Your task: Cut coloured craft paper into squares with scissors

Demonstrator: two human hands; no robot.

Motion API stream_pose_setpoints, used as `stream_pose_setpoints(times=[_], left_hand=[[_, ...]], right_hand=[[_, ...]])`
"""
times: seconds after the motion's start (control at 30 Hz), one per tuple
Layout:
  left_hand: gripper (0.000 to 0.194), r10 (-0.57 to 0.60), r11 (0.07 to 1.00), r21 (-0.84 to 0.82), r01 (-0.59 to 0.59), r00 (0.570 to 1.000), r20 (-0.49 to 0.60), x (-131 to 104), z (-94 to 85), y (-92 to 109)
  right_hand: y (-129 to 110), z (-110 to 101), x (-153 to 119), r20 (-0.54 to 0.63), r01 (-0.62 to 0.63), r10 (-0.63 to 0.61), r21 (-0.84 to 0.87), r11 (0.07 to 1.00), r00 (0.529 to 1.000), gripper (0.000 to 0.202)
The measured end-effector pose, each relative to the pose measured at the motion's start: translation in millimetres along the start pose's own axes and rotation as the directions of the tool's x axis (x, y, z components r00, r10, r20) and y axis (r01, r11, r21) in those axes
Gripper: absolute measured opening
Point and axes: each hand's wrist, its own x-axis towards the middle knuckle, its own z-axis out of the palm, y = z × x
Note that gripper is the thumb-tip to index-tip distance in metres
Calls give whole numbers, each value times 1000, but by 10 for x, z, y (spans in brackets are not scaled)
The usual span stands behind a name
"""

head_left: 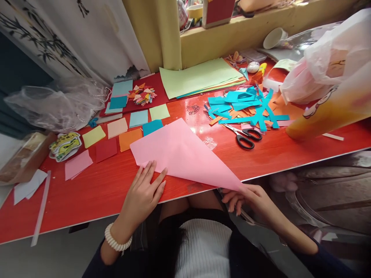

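Observation:
A large sheet of pink paper (179, 154), folded on the slant with a pointed corner to the right, lies on the red table (95, 197). My left hand (146, 187) rests flat with its fingers stretched out over the paper's lower left edge. At the table's front edge my right hand (249, 197) pinches the pointed right corner between thumb and fingers, and that corner sticks out past the edge. Close to the paper's far left side are an orange paper square (130, 139) and a teal paper square (152, 127), the latter partly covered by the sheet.
Black-handled scissors (246, 138) lie beside a heap of blue and orange paper strips (246, 106). Green sheets (199, 77) are stacked at the back. A yellow cylinder (327, 112) and a plastic bag (321, 58) stand right. A clear ruler-like strip (41, 208) overhangs the left front edge.

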Motion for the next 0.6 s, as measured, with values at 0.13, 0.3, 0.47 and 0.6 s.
stream_pose_setpoints(times=[0.13,0.3,0.47,0.6], left_hand=[[44,-8,1000,-11,7,999,-34,-8,11,10],[45,-36,999,-31,34,998,-61,-32,42,19],[42,-48,999,-23,47,998,-51,-35,36,40],[43,-56,997,-52,53,997,-52,-36,39,35]], right_hand=[[48,33,11,-8,-119,120,104,987,993,45],[79,-2,-50,6,-152,152,107,983,988,44],[63,12,-67,15,-167,167,104,980,986,45],[77,13,-91,40,-185,182,111,976,982,46]])
